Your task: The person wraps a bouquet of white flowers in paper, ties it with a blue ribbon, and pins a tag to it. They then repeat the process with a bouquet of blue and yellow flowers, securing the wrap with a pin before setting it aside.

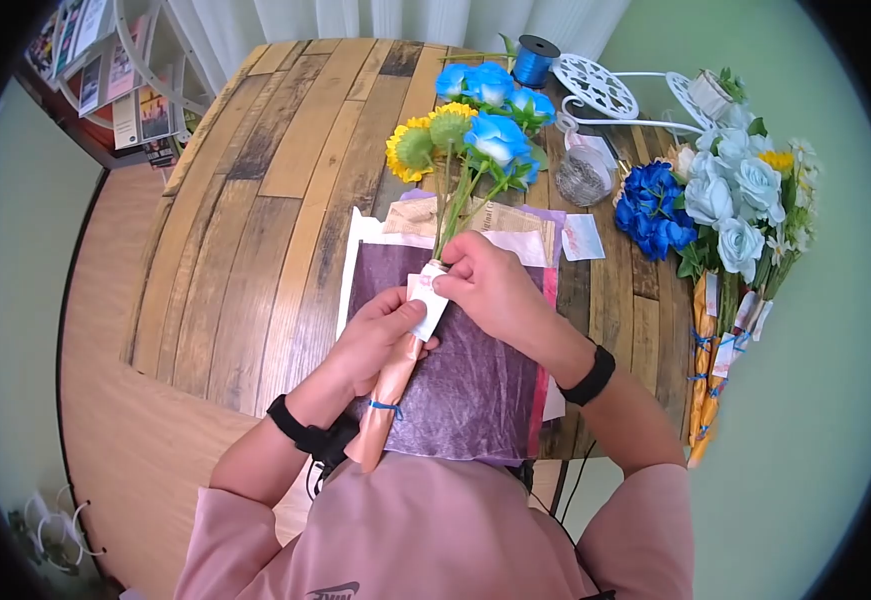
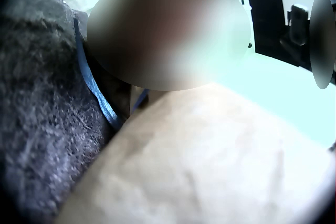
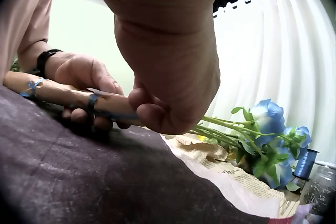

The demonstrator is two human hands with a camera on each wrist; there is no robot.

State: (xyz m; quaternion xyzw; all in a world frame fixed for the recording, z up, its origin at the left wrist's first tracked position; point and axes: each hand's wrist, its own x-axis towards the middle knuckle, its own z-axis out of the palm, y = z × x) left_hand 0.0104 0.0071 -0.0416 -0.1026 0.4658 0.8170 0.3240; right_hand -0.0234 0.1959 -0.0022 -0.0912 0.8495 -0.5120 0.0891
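Slightly tilted over the dark purple wrapping paper (image 1: 465,390) lies a bouquet of blue-and-white roses (image 1: 498,137) and yellow sunflowers (image 1: 413,147). Its stems run down into a brown paper wrap (image 1: 392,385), tied with blue ribbon (image 1: 385,406). My left hand (image 1: 377,335) grips the wrap near its upper part, thumb over a small white card (image 1: 425,305). With thumb and forefinger, my right hand (image 1: 495,290) pinches the card's top edge, where the bare stems begin. In the right wrist view, curled right-hand fingers (image 3: 157,116) hide part of the wrap's upper end.
Finished-looking bouquets with pale blue roses (image 1: 740,245) and deep blue flowers (image 1: 652,208) lie at the right table edge. A blue ribbon spool (image 1: 534,62), a glass jar (image 1: 584,177) and a white metal stand (image 1: 598,88) are at the back. Newsprint paper (image 1: 510,222) lies under the flowers.
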